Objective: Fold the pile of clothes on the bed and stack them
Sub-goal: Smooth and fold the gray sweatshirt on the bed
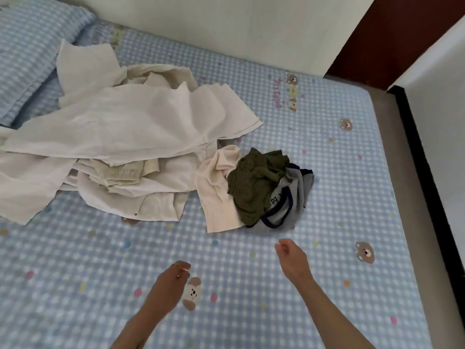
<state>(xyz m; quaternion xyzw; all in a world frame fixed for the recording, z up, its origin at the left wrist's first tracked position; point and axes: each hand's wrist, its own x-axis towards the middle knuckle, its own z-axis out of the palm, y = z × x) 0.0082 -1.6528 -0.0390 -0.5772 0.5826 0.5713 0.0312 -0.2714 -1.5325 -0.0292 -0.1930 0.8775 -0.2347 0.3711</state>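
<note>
Blue-checked pillow (30, 54) at far left, up against the pale wall (226, 26). Just right of it, big heap of cream and white clothes (130, 127), unfolded, spread loose over the left half of the bed sheet (327, 172); wide white piece on top, yellowish crumpled piece (123, 173) poking out underneath near the front. Nothing folded or stacked.

Left hand (173, 275) low centre, above bare sheet, fingers curled loosely inward, gripping nothing; gold ring (177, 266) on one finger. Well apart from the heap. Bear print (191, 293) on the sheet just beside that hand.

Right of the heap and touching it, cream ribbed top (219, 195), one sleeve hanging toward the front. Olive knit garment (254, 187) bunched on its right edge, overlapping a grey garment with navy trim (289, 197).

Right hand (293, 255) near the front of that small bundle, not touching it, fingers half bent and relaxed, empty.

Further right, more bare sheet with bear and dot prints, then the grey mattress edge (402, 172), black strip, white panel (442, 96). Dark red-brown surface (392, 28) top right.
</note>
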